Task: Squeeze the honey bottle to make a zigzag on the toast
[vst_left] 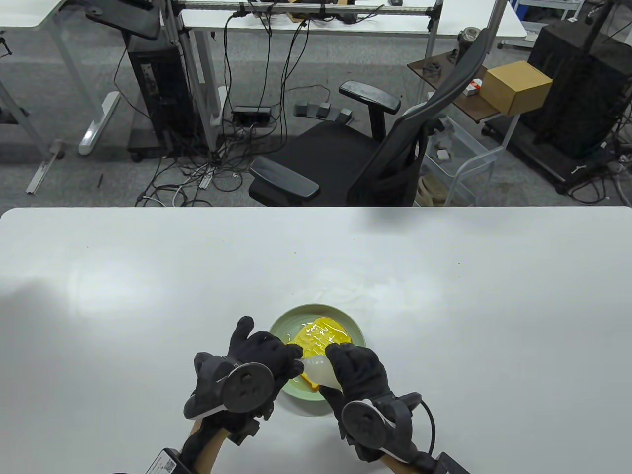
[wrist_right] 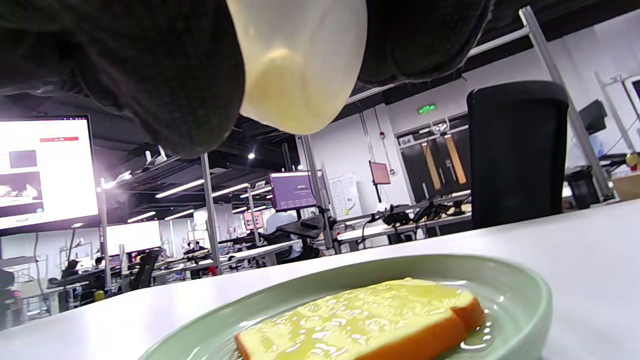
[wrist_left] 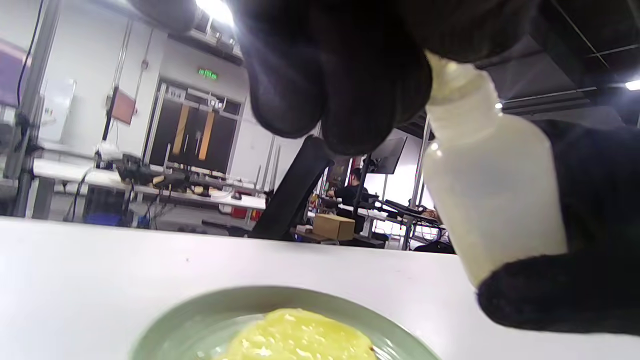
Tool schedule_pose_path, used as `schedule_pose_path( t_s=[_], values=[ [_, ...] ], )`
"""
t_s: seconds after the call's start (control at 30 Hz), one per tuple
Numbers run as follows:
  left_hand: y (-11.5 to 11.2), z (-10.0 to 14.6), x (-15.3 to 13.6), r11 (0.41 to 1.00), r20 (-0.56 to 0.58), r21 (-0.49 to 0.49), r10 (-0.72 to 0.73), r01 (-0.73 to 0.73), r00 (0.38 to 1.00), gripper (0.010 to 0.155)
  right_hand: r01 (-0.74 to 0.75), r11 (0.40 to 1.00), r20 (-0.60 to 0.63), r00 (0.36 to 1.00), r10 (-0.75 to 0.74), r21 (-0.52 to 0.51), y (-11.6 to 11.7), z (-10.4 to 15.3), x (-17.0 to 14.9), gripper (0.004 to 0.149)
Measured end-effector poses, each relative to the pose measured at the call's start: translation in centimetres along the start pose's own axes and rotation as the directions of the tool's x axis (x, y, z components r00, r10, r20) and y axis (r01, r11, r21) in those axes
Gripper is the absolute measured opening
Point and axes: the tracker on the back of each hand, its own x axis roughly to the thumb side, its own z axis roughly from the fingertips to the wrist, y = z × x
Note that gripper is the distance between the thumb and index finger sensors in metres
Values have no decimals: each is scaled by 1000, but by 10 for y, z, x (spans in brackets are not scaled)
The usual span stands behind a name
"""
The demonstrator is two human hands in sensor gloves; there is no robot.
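A slice of toast [vst_left: 320, 340] glazed with shiny yellow honey lies on a pale green plate [vst_left: 356, 334] near the table's front edge. My right hand [vst_left: 358, 373] grips a translucent white squeeze bottle [vst_left: 318, 370] lying roughly level over the near part of the plate. My left hand [vst_left: 269, 358] holds the bottle's left end, fingers on its neck. In the left wrist view the bottle [wrist_left: 487, 190] hangs above the toast [wrist_left: 300, 337], my fingers [wrist_left: 345, 90] over its top. In the right wrist view the bottle's body [wrist_right: 297, 65] is above the toast [wrist_right: 360, 322] and plate [wrist_right: 530, 295].
The white table [vst_left: 148, 296] spreads wide to the left, right and far side of the plate. A black office chair [vst_left: 355, 163] stands just beyond the far edge. Honey pools on the plate beside the toast [wrist_right: 475, 342].
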Motion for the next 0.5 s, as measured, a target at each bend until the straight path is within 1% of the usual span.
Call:
schedule_pose_path(
  t_s=[0.03, 0.13, 0.2, 0.3, 0.37, 0.5],
  values=[
    [1, 0, 1, 999, 7, -5, -42, 42, 999, 50, -19, 1000, 17, 1000, 19, -14, 0, 1, 1, 76],
    [3, 1, 3, 996, 6, 30, -89, 89, 996, 50, -56, 998, 28, 998, 57, -41, -1, 2, 4, 77],
    [3, 3, 3, 995, 10, 73, -64, 64, 998, 50, -79, 995, 21, 997, 80, -56, -3, 0, 3, 77],
    [3, 3, -2, 997, -20, 67, -23, 24, 1000, 55, -91, 994, 20, 996, 92, -64, -3, 0, 2, 77],
    [2, 3, -4, 997, -15, 71, -16, 17, 1000, 57, -103, 993, 28, 994, 105, -64, -2, 1, 3, 77],
    [3, 2, -1, 997, 12, 72, 16, -17, 1000, 51, -106, 992, 36, 993, 109, -63, -2, 1, 3, 78]
  ],
)
